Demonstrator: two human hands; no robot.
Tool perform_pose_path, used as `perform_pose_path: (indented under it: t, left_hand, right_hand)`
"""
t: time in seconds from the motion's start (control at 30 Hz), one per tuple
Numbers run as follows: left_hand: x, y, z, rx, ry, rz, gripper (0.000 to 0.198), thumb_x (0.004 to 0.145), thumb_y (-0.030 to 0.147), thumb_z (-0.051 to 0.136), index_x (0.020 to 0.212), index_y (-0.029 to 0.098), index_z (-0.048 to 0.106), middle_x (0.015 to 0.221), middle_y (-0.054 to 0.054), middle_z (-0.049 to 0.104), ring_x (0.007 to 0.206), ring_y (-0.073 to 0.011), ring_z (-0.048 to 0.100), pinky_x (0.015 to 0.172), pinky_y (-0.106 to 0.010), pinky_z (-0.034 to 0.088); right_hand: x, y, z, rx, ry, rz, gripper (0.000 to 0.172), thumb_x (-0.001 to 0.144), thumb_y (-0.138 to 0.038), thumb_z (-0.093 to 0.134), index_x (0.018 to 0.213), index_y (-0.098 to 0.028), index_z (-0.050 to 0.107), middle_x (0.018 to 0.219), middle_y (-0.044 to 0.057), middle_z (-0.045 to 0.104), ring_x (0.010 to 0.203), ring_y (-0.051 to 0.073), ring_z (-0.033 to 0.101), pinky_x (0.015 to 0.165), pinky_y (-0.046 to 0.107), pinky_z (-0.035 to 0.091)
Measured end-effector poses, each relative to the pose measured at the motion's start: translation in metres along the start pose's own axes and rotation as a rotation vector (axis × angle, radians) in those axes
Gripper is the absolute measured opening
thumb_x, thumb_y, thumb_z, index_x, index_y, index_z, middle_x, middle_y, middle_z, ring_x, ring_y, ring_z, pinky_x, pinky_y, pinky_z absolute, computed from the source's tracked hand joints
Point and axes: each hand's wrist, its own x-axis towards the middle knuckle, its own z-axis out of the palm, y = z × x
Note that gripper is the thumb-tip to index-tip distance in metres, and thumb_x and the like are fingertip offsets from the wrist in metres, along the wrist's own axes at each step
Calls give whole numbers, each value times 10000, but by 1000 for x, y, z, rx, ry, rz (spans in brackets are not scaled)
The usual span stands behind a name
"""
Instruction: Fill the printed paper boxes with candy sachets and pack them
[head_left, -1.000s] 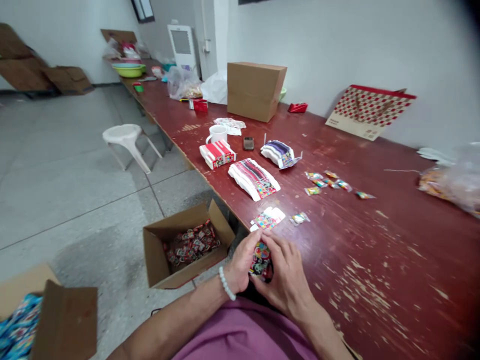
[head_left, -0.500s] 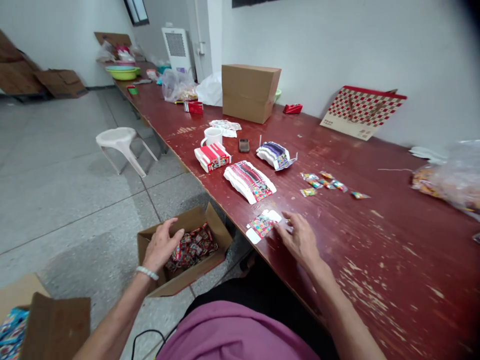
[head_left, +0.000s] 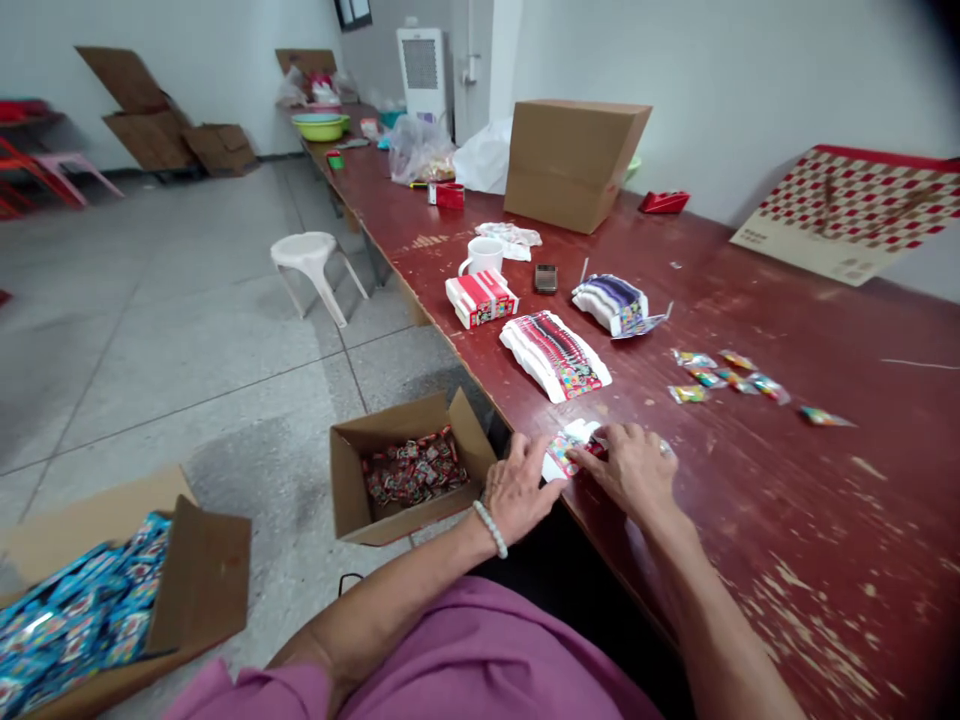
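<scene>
A small, flat printed carton (head_left: 561, 458) with white flaps lies at the near edge of the red table (head_left: 720, 480). My left hand (head_left: 521, 490), a pale bead bracelet at its wrist, grips the carton's left side between thumb and fingers. On the other end, my right hand (head_left: 636, 470) has its fingers curled over the flaps; a bit of dark red shows under them. Just beyond lies a fanned row of red and white flattened cartons (head_left: 555, 352). Several small wrapped candies (head_left: 731, 378) are scattered to the right.
An open cardboard box of small dark red packets (head_left: 349, 490) stands below the table edge; another holds blue packets (head_left: 82, 600). On the table are a red carton (head_left: 481, 298), a mug (head_left: 484, 255), purple cartons (head_left: 611, 303) and a large box (head_left: 570, 165). A white stool (head_left: 307, 250) stands left.
My left hand has moved right, from over the box of dark red packets to the small carton. My right hand has closed further over the carton's end. The view has turned left.
</scene>
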Motion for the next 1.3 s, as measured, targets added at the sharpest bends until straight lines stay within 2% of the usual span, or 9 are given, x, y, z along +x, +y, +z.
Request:
perform_pose_path:
  t: [0.13,0.27,0.57,0.67,0.73,0.83,0.93,1.13,1.3]
  left_hand:
    - [0,-2,-1,-235,13,-39,586,768,275,708,1313,246,494,1155,-49,546,1004,-207,595,916,-329,480]
    - [6,-3,-4,-455,-11,-150,708,642,182,775,1304,204,525,1029,-31,549,957,-205,557,907,-342,458]
    - [3,-13,-5,-738,-323,-282,307,695,332,718,931,140,672,660,50,517,468,-90,490,453,-221,397]
    - [4,-9,-20,-756,-455,-210,279,671,390,755,721,125,680,632,23,561,483,-86,496,466,-210,374]
    - [6,-4,-31,-820,-569,-159,306,644,395,788,769,128,704,689,5,618,567,-101,542,531,-208,410]
    - [5,5,-41,-1043,-924,-141,412,604,399,825,907,141,717,809,-41,698,673,-145,623,615,-238,468]
    - [-2,12,-42,-1212,-1229,-179,406,559,437,847,764,118,703,726,-76,701,629,-189,667,605,-278,503]
    - [-8,16,-42,-1164,-1203,-244,393,584,308,848,915,145,714,667,-17,689,502,-147,653,458,-207,459]
    - [-1,16,-46,-1102,-1182,-232,412,618,275,813,998,146,719,618,-9,691,448,-127,626,421,-184,412]
  right_hand:
    - [6,-3,-9,67,-96,-39,405,827,-571,633,1001,-214,706,1067,136,657,1017,353,601,721,397,429]
    - [-1,-3,-12,167,-5,-56,269,810,-449,676,926,-208,701,971,93,680,900,285,640,646,329,394]
    - [-37,16,-13,450,188,-238,196,864,-316,532,736,-220,646,759,40,648,679,188,595,583,279,383]
    - [-47,17,-19,540,183,-293,182,868,-289,547,723,-209,623,748,43,631,688,188,579,608,283,394]
    - [-54,16,-26,658,134,-352,180,882,-290,563,732,-206,616,748,35,627,693,182,575,629,282,409]
    - [-67,11,-38,852,61,-411,188,909,-303,567,754,-207,614,738,17,627,687,165,576,641,267,432]
    - [-76,10,-47,941,38,-428,195,911,-321,578,763,-201,617,737,15,617,666,153,561,616,256,431]
    - [-79,19,-51,1175,-321,-378,141,873,-321,653,826,-196,607,586,-32,621,515,119,534,516,227,403]
    - [-80,18,-50,1160,-281,-355,110,817,-274,709,848,-206,628,603,-34,653,528,119,535,524,229,400]
